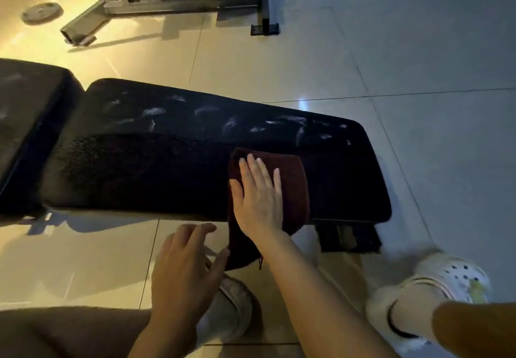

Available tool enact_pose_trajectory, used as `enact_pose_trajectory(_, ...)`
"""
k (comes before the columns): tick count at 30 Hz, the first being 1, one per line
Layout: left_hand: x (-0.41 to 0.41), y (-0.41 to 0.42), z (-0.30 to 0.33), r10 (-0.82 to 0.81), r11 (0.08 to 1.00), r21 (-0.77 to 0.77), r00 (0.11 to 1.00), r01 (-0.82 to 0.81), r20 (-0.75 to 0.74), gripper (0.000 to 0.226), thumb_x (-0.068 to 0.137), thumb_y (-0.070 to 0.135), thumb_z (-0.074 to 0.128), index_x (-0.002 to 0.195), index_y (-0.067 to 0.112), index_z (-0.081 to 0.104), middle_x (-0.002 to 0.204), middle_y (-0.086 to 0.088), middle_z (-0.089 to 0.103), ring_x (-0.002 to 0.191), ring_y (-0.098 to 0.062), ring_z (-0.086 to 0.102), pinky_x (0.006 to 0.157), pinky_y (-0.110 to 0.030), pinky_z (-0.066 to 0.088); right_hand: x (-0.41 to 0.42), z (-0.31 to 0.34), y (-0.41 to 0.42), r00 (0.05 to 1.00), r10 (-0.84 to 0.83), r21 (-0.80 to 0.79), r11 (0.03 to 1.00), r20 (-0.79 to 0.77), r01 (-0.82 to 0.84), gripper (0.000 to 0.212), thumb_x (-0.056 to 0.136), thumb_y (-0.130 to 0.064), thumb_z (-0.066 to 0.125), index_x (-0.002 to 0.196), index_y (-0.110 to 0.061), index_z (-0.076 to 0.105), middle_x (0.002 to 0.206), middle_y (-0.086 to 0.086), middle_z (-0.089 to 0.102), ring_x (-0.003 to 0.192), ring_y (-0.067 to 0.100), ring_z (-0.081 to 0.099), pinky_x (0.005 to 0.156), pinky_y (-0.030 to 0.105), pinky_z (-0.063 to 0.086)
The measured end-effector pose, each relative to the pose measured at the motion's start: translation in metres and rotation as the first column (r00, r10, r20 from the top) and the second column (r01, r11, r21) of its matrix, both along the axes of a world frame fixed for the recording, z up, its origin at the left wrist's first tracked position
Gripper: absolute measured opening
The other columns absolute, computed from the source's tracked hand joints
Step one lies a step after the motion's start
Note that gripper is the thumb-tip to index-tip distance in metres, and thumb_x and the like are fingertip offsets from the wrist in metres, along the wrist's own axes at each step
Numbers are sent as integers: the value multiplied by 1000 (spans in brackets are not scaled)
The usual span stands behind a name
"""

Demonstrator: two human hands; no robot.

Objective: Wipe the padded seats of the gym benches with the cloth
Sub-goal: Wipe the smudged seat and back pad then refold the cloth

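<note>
cloth under the right palm on the long bench pad

while the tiled floor (pixel 405 50) fills most of the view, a black gym bench lies across it from left to right. its long padded seat (pixel 167 167) is the biggest dark shape; the far strip of it carries pale smudges, and the near strip looks darker and more even. a second pad (pixel 28 112) sits at the left end, apart from the long one by a narrow gap. behind the bench, at the top, stands a grey metal frame (pixel 173 3) with flat feet on the tiles, and a round weight plate (pixel 42 12) lies on the floor to its left.

the dark red cloth (pixel 296 190) lies on the right part of the long pad and hangs over its near edge toward the floor. the right hand (pixel 259 198) rests flat on the cloth, fingers straight and close together, palm down. the left hand (pixel 187 271) hovers in the air below the near edge of the bench, just beside the hanging end of the cloth, fingers loosely bent and holding nothing.

at the bottom right a white perforated clog (pixel 446 276) stands on the tiles.
</note>
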State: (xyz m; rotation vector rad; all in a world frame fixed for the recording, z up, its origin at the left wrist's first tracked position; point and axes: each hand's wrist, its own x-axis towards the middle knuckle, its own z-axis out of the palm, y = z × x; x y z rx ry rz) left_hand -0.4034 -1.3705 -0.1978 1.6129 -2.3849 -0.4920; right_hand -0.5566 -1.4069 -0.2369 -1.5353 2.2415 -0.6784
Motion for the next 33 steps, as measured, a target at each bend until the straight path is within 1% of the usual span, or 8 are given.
enact_pose_trajectory(2, -5, -15, -6, -37, 992, -120, 999, 34, -24, 39, 79, 33, 78, 112, 17, 65, 111, -6, 61, 96, -20, 55, 71, -31, 41, -6, -15, 0, 996, 36, 28, 999, -80, -34, 67, 96, -55, 1, 156, -25, 9, 163, -7, 3, 150, 12, -3, 120, 41, -12)
enact_pose_trajectory(5, -23, -37, -13, -134, 959, -255, 990, 120, -39, 40, 82, 38, 61, 114, 14, 64, 113, -9, 59, 102, -25, 55, 78, -37, 45, -28, -23, -2, 994, 63, 63, 996, -92, -58, 72, 91, -61, -3, 155, -29, 3, 160, -10, -6, 149, 11, -9, 117, 39, -16)
enact_pose_trajectory(9, -44, -53, -12, -168, 934, -332, 982, 130, -87, 42, 87, 41, 48, 116, 14, 64, 119, -7, 56, 116, -26, 49, 93, -43, 37, -85, -39, 17, 993, -71, 174, 981, -94, 86, 74, 83, -68, -10, 150, -36, -7, 157, -13, -16, 147, 10, -15, 116, 36, -17)
enact_pose_trajectory(12, -39, -64, -21, -109, 924, -375, 993, 82, -54, 44, 89, 40, 48, 123, 14, 60, 131, -11, 52, 132, -29, 40, 108, -53, 27, -143, -55, 37, 972, -183, 268, 939, -148, 217, 70, 89, -71, -5, 149, -35, -8, 159, -8, -15, 147, 12, -15, 120, 41, -10)
enact_pose_trajectory(16, -27, -69, -33, -59, 933, -356, 998, 57, 5, 52, 91, 44, 43, 135, 18, 49, 147, -13, 40, 144, -30, 24, 117, -53, 9, -206, -71, 58, 939, -315, 343, 874, -140, 344, 78, 87, -65, 1, 155, -28, 1, 164, -3, -8, 150, 14, -10, 122, 46, -5)
enact_pose_trajectory(21, -25, -70, -35, -83, 949, -309, 994, 57, -71, 50, 94, 42, 39, 138, 18, 46, 150, -12, 37, 146, -28, 23, 119, -50, 9, -192, -72, 55, 931, -329, 298, 883, -158, 362, 65, 99, -55, 10, 156, -23, 3, 164, 1, -3, 150, 18, -6, 122, 46, -3)
enact_pose_trajectory(26, -30, -71, -26, -82, 944, -329, 983, 24, -165, 45, 96, 38, 39, 135, 18, 47, 146, -11, 42, 144, -26, 27, 119, -44, 9, -104, -42, 20, 991, -20, 174, 984, -136, 43, 64, 89, -59, -10, 146, -31, -12, 157, -10, -18, 146, 12, -19, 120, 41, -13)
enact_pose_trajectory(33, -9, -71, -20, 82, 926, -356, 987, -127, -138, 47, 97, 36, 34, 133, 13, 52, 144, -11, 44, 143, -24, 26, 118, -48, 3, 9, 2, -22, 916, 392, 27, 920, -82, -391, 62, 99, -51, 10, 156, -26, 7, 164, -6, -6, 149, 14, -14, 118, 41, -19)
